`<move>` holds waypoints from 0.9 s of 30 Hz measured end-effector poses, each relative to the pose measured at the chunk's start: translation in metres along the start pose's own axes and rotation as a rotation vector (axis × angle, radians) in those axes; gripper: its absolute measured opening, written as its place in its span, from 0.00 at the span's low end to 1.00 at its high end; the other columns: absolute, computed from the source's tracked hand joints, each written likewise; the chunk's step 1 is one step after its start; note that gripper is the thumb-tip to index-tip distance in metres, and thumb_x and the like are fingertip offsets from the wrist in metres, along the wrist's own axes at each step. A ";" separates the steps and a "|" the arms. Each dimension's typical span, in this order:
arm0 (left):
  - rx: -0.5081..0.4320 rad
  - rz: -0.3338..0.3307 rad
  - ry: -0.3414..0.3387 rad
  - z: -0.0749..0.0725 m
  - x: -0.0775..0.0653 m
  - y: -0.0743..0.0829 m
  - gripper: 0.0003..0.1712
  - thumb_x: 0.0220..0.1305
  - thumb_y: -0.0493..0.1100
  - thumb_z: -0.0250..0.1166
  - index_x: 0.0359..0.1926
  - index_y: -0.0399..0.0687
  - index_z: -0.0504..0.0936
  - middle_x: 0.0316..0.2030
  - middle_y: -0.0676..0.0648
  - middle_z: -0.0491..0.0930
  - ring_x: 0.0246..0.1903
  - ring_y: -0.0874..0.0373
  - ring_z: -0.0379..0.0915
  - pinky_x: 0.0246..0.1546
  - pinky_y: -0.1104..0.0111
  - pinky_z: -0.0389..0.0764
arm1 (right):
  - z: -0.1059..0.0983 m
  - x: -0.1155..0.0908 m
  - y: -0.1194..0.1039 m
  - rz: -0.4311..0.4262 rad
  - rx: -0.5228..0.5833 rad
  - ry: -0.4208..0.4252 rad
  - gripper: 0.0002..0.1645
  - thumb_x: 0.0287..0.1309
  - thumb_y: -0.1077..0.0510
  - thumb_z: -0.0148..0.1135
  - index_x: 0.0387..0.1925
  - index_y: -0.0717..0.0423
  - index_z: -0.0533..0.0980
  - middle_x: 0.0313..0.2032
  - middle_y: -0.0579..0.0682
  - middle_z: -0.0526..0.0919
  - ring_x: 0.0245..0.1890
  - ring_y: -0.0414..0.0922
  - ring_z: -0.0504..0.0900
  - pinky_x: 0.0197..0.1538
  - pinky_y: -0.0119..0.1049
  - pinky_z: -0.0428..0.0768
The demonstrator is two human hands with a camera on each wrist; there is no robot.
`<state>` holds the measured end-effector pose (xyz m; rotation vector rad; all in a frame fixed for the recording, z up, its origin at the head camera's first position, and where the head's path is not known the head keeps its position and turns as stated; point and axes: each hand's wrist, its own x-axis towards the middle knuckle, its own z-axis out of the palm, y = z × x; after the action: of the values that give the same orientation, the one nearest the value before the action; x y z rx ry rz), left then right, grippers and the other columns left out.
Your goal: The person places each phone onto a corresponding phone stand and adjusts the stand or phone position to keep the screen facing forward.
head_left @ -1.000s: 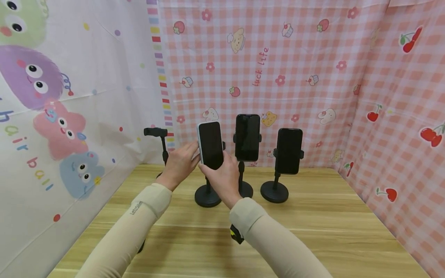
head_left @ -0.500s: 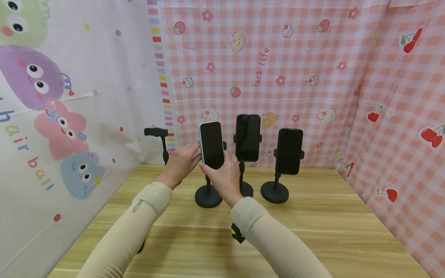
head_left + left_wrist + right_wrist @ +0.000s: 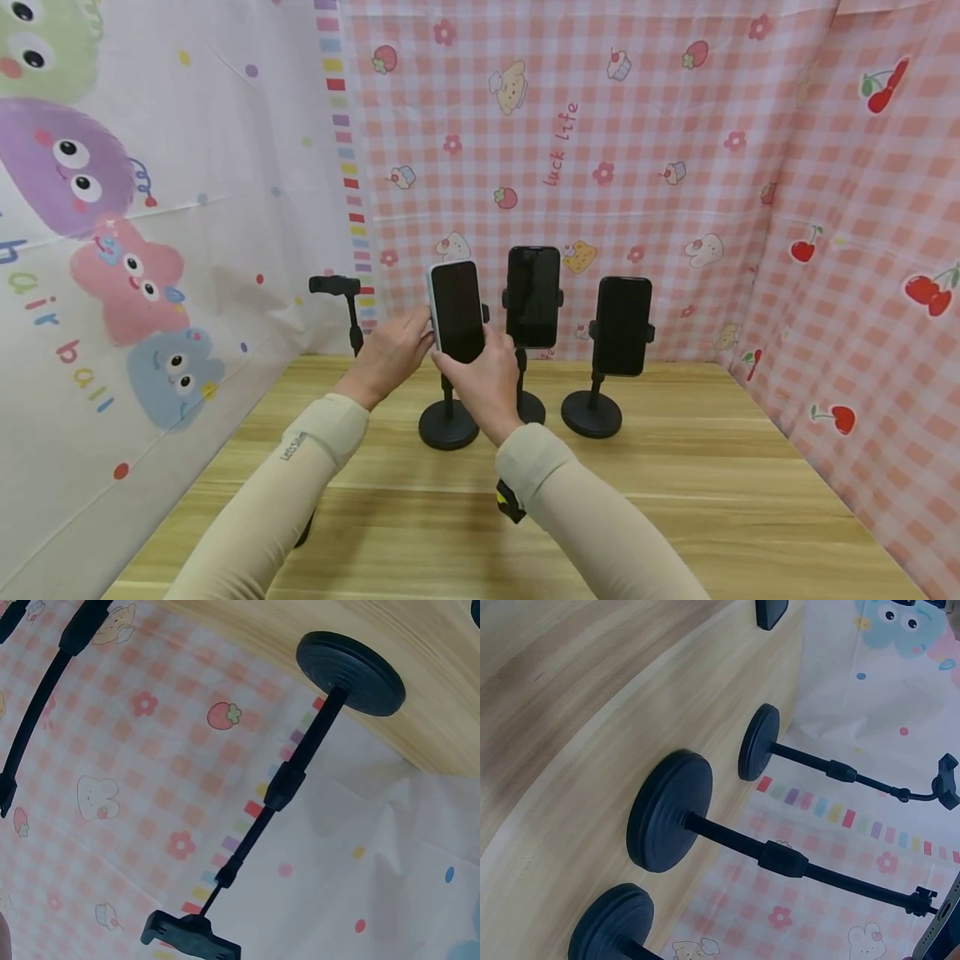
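Note:
In the head view a smartphone [image 3: 458,310] with a pale blue edge and dark screen stands nearly upright at the top of a black phone stand [image 3: 448,424]. My right hand [image 3: 486,375] grips its lower right part, thumb across the bottom front. Bent fingers of my left hand [image 3: 392,353] meet its left edge; their tips are partly hidden behind it. One clamp arm [image 3: 485,314] shows at the phone's right side. The right wrist view catches the phone's bottom edge [image 3: 939,924] beside the top of the stand's pole [image 3: 840,880].
Two more stands hold dark phones [image 3: 533,297] [image 3: 625,326] to the right. Left of my hands is a stand with a bare clamp [image 3: 334,285]. A dark flat object [image 3: 771,612] lies on the wooden table [image 3: 720,500]. Patterned cloths hang behind and at both sides.
Both hands keep their places on the smartphone. The phone and stands show hardly any movement; the whole view shifts only slightly.

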<state>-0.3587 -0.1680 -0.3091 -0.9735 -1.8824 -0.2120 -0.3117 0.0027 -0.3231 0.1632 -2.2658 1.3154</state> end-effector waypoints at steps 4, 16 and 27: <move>0.019 0.028 0.002 0.000 -0.001 -0.001 0.19 0.59 0.31 0.71 0.47 0.32 0.73 0.32 0.40 0.76 0.30 0.46 0.77 0.37 0.58 0.83 | 0.001 0.000 -0.001 0.009 -0.003 0.010 0.50 0.49 0.37 0.75 0.66 0.60 0.69 0.53 0.58 0.74 0.49 0.54 0.75 0.52 0.50 0.77; 0.076 0.114 0.073 0.003 -0.008 -0.006 0.14 0.74 0.38 0.57 0.48 0.26 0.71 0.31 0.38 0.74 0.28 0.45 0.75 0.34 0.57 0.82 | 0.007 0.000 -0.002 -0.007 -0.009 0.052 0.51 0.48 0.38 0.76 0.66 0.62 0.69 0.56 0.60 0.74 0.53 0.56 0.74 0.56 0.52 0.75; 0.112 0.143 0.114 0.004 -0.011 -0.008 0.20 0.79 0.43 0.48 0.50 0.24 0.71 0.32 0.35 0.78 0.29 0.44 0.78 0.34 0.56 0.83 | 0.011 0.001 -0.004 -0.020 -0.022 0.095 0.50 0.46 0.39 0.76 0.64 0.61 0.71 0.54 0.58 0.75 0.52 0.55 0.75 0.55 0.53 0.75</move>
<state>-0.3650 -0.1772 -0.3180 -0.9939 -1.6947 -0.0741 -0.3149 -0.0080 -0.3242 0.1135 -2.1928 1.2613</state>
